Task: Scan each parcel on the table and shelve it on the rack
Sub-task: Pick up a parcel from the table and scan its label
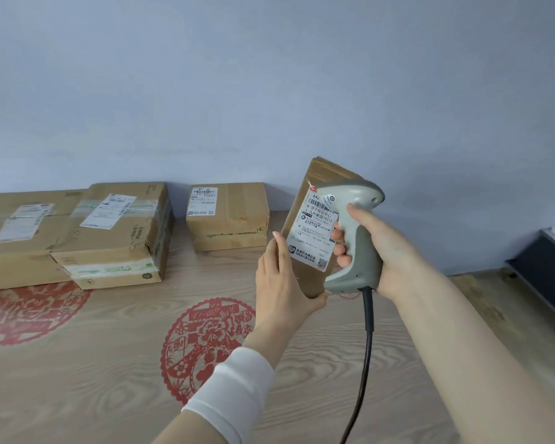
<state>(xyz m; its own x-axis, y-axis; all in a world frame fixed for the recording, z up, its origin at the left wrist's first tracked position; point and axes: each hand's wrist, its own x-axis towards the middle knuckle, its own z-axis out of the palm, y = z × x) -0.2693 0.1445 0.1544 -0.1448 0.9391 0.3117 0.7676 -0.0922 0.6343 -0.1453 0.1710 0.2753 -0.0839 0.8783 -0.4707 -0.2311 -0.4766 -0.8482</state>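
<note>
Wood-grain worktop (93, 379). Small parcel (302, 277) pinched upright in left hand (279, 283), label (311, 232) turned toward scanner (364, 248) gripped in right hand (385, 251), likely for clean barcode read; three boxes (116, 232) waiting behind.

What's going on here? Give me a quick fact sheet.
left hand: holds a small parcel up, label facing the camera
right hand: grips a scanner, its head close to the label
waiting: three boxes at the back of the table
cable: hangs from the scanner's handle
stage: scanning, nothing shelved yet from this view
</note>
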